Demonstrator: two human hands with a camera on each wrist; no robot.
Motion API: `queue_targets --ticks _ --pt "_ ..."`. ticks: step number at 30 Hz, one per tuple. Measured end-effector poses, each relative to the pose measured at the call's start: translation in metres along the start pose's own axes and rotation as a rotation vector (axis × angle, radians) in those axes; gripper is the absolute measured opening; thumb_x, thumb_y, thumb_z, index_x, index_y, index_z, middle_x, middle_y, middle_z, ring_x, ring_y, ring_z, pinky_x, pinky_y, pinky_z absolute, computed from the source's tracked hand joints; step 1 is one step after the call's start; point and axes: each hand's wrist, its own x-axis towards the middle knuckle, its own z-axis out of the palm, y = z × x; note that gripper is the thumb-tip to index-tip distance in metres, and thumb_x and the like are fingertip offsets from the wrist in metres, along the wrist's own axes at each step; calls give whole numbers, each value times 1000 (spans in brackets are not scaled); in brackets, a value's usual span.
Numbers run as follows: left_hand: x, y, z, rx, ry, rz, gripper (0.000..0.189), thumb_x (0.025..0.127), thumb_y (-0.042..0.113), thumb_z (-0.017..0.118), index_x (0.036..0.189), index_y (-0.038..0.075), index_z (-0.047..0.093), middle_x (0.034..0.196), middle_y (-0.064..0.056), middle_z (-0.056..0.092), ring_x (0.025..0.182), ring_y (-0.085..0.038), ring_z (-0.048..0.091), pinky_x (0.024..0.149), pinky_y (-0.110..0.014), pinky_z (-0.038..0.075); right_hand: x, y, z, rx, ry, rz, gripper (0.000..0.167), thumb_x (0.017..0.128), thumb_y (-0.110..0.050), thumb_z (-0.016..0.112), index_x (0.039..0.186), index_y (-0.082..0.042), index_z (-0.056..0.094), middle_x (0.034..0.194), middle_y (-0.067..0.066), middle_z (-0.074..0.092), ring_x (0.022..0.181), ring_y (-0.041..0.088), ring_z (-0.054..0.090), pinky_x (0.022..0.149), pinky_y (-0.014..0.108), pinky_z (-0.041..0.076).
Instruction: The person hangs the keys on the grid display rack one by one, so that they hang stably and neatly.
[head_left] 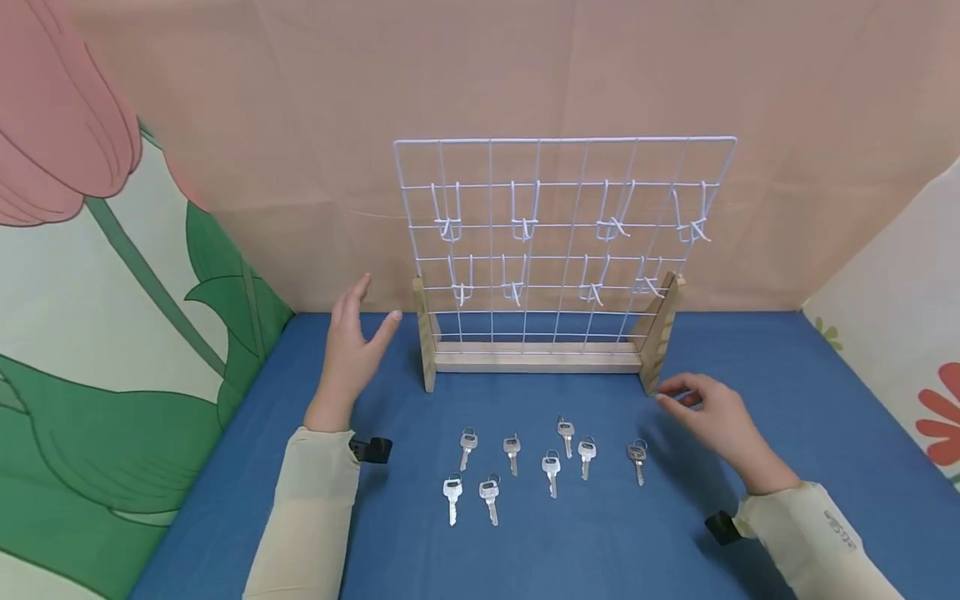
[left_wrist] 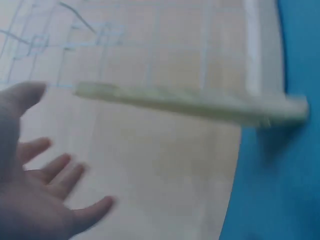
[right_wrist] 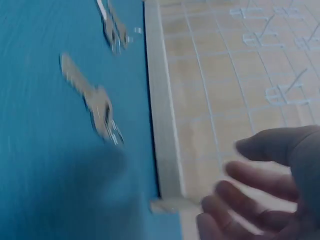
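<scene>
Beige backdrop, printed pink tulip.

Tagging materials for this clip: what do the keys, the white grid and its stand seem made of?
Keys: most likely metal, silvery and shiny, with bright glints.
White grid: probably coated or painted metal wire, judging by its thin, evenly white bars.
Stand: apparently wood, pale tan, with grain-like markings on the uprights.

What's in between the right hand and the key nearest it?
Just bare blue tabletop lies between the right hand and that nearest key, as the head view shows.
</scene>
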Motion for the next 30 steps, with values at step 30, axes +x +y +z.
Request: queue_targets --ticks 30 --pt "1 -17 58 -410 -27 -147 53 100 3 63 150 3 45 151 -17 49 138 -31 49 114 -45 40 6 24 29 151 -444 -10 9 94 -9 66 90 -3 71 79 2 63 69 16 52 57 27 44"
